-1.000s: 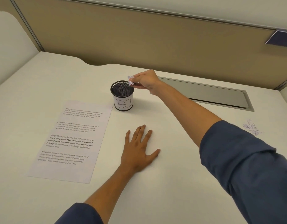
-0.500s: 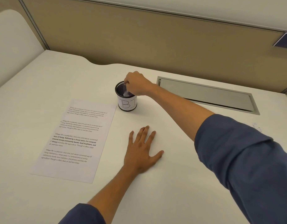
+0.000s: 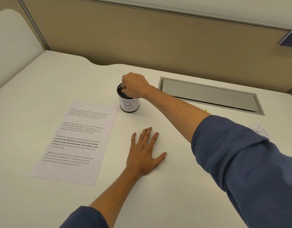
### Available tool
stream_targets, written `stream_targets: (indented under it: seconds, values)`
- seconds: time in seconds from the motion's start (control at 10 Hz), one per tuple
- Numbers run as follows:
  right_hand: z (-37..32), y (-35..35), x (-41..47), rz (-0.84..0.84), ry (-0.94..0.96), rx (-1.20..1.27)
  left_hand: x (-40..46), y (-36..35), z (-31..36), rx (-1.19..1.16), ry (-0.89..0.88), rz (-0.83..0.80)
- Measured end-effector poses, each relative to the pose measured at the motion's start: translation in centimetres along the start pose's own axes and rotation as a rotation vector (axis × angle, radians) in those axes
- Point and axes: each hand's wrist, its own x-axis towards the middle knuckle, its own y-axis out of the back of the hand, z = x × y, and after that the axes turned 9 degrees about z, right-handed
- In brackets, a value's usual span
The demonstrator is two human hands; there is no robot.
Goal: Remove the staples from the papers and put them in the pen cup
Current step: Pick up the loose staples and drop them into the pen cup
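A black mesh pen cup [image 3: 129, 105] with a white label marked "BI" stands on the white desk [image 3: 158, 186], mid-back. My right hand [image 3: 135, 84] is bunched over its mouth with the fingertips dipped inside; anything they pinch is hidden. A printed paper sheet [image 3: 76, 142] lies flat to the left of the cup. My left hand [image 3: 144, 152] rests palm down on the desk between the sheet and my right arm, fingers spread, holding nothing. I can make out no staple.
A grey cable-tray lid [image 3: 211, 96] is sunk into the desk behind my right forearm. Small torn paper scraps [image 3: 261, 130] lie at the right, beside my sleeve. A tan partition wall [image 3: 158, 43] closes the back edge.
My right hand, which pinched a small white scrap just right of the cup's rim, has moved left and down, and its fingertips are now inside the cup. My left hand has stayed flat.
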Motion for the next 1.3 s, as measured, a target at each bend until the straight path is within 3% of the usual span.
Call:
stream_targets:
  seconds: [0.4, 0.6, 0.7, 1.0, 1.1, 1.3]
  values:
    - [0.9, -0.3, 0.8, 0.088, -0.15, 0.221, 0.0, 0.1, 0.0, 0.0, 0.002, 0.0]
    - [2.7, -1.1, -0.3, 0.162, -0.257, 0.639, -0.1, 0.0, 0.1, -0.002, 0.002, 0.01]
    - [3.2, -1.0, -0.8, 0.209, -0.283, 0.688, -0.1, 0.0, 0.1, 0.003, 0.001, 0.006]
    - [6.1, -3.0, -3.0, 0.345, -0.693, 1.209, 0.0, -0.2, 0.0, 0.01, 0.001, 0.01]
    - [6.9, -4.4, -3.9, 0.35, -0.793, 1.221, 0.0, -0.1, 0.1, 0.004, 0.002, 0.008]
    - [7.3, -7.6, -5.2, 0.149, -0.471, 0.595, 0.0, -0.2, 0.0, -0.012, 0.005, -0.001]
